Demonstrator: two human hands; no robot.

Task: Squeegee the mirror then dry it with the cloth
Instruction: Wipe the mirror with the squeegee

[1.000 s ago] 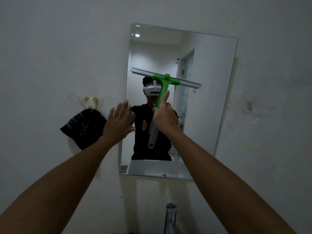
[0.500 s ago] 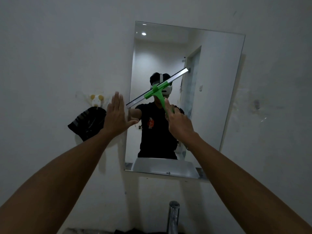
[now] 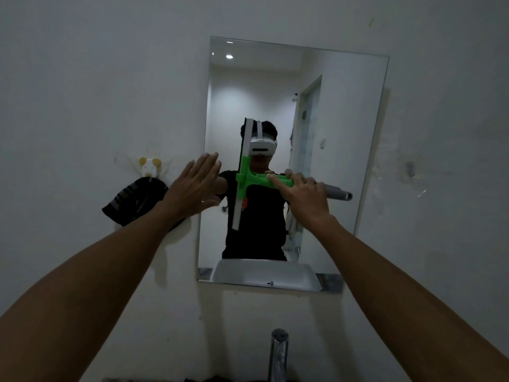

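A frameless rectangular mirror (image 3: 344,111) hangs on the white wall. My right hand (image 3: 304,193) grips the handle of a green squeegee (image 3: 249,179). Its white blade stands vertical against the left part of the glass, and the grey handle end points right. My left hand (image 3: 197,186) is flat and open with fingers spread, pressed at the mirror's left edge. A dark striped cloth (image 3: 135,199) hangs from a wall hook left of the mirror.
A small animal-shaped hook (image 3: 148,165) holds the cloth. A chrome tap (image 3: 278,354) rises at the bottom centre below the mirror. The glass reflects a person in a black shirt with a headset, a white basin and a doorway.
The squeegee turned from horizontal through a diagonal to vertical, its handle now pointing right. It also moved lower and left on the glass. My left hand stayed by the mirror's left edge.
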